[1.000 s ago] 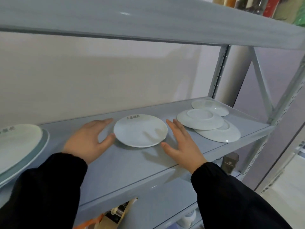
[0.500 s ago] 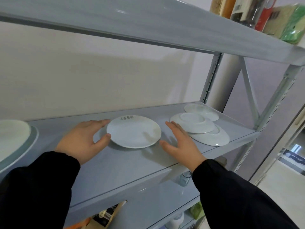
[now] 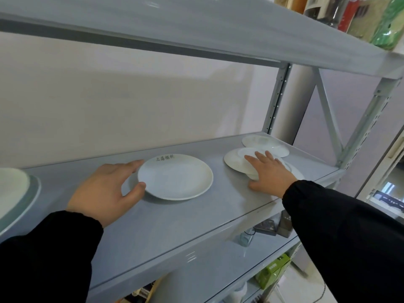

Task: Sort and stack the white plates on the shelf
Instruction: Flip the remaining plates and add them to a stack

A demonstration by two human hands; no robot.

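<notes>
Since a second ago my right hand has left the lettered plate and gone to the right. It now lies flat on the upturned plate, the fingers straight and a little apart, clamped on nothing, the thumb down on the shelf. This plate rests partly on a lower plate, and a third plate lies behind them near the back post. My left hand stays at the left rim of the lettered plate, thumb and first finger touching the rim, the fingers relaxed and apart. That plate sits flat in the middle of the shelf. At the far left edge a white plate lies on a wider green-rimmed plate.
</notes>
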